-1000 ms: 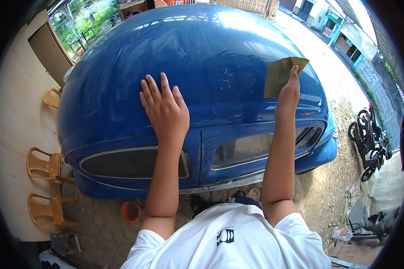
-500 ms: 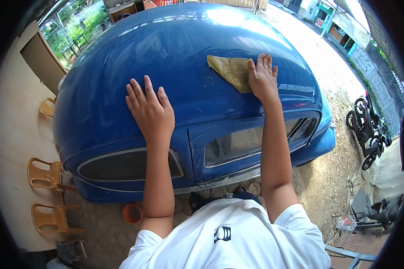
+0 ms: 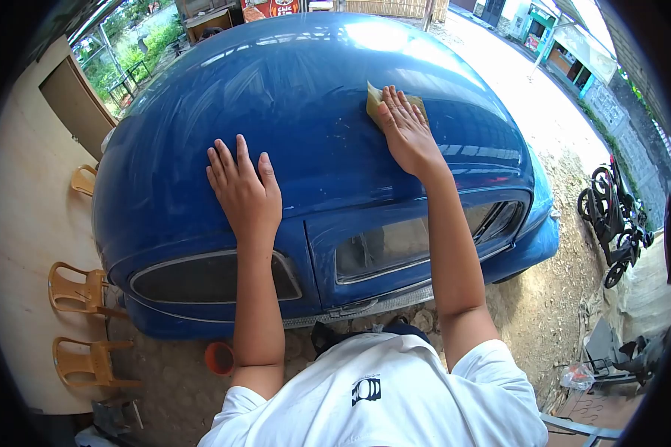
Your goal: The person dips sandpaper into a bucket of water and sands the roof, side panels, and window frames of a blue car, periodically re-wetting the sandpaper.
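Observation:
My left hand [image 3: 243, 192] rests flat on the glossy blue roof of a rounded car [image 3: 179, 201], with its fingers spread and nothing in it. Farther right on the roof, my right hand [image 3: 408, 134] lies palm down over a yellowish-brown cloth [image 3: 374, 112]. Its fingers are stretched out flat across the cloth, and the cloth's edges show on both sides of them. Small pale specks and whitish smears mark the paint left of the cloth. Below my hands are the rear side window [image 3: 201, 279] and the door window [image 3: 384, 246].
Orange-brown plastic chairs [image 3: 82, 287] stand along the left wall. A red bucket [image 3: 219, 358] sits on the ground beside the car. Motorcycles [image 3: 615, 220] are parked at the right. A metal-framed item [image 3: 585, 428] lies at the lower right.
My right hand has moved left and now covers much of the cloth, which has shifted a little up and right. My left hand stays almost where it was on the roof.

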Available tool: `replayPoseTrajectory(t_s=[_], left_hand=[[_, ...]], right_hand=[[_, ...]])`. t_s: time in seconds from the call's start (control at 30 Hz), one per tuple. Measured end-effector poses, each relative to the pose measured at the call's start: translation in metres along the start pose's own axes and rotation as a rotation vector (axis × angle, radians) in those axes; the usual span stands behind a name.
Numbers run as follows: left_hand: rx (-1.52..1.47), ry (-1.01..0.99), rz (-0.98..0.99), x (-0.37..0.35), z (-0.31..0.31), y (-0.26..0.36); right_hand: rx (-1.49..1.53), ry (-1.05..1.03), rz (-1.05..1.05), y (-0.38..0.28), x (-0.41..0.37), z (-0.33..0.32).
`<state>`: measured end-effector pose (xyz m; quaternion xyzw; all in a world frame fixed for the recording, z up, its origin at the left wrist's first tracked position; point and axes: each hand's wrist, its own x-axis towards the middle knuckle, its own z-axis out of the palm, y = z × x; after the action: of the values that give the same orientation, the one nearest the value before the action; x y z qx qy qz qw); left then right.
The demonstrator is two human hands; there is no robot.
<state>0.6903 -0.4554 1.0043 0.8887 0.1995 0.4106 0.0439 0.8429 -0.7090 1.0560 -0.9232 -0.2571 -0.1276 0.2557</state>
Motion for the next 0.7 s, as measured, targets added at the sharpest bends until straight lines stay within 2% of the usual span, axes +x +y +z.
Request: replayPoseTrajectory(t_s=[0.33,0.47,0.6,0.7], left_hand=[[0.009,-0.025,-0.049,0.001,0.003,0.01],[0.012,-0.015,0.014,0.001,-0.002,0.037],[-0.009,0.011,0.057,0.013,0.005,0.057],[0.131,-0.006,0.03,0.013,0.023,0.06]], right_hand=[[-0.107,0.08,0.092,0.05,0.001,-0.015],[-0.167,0.178,0.123,0.094,0.004,-0.014],[-0.285,0.244,0.254,0.08,0.02,-0.015],[-0.239,0.238,0.106,0.047,0.032,0.003]])
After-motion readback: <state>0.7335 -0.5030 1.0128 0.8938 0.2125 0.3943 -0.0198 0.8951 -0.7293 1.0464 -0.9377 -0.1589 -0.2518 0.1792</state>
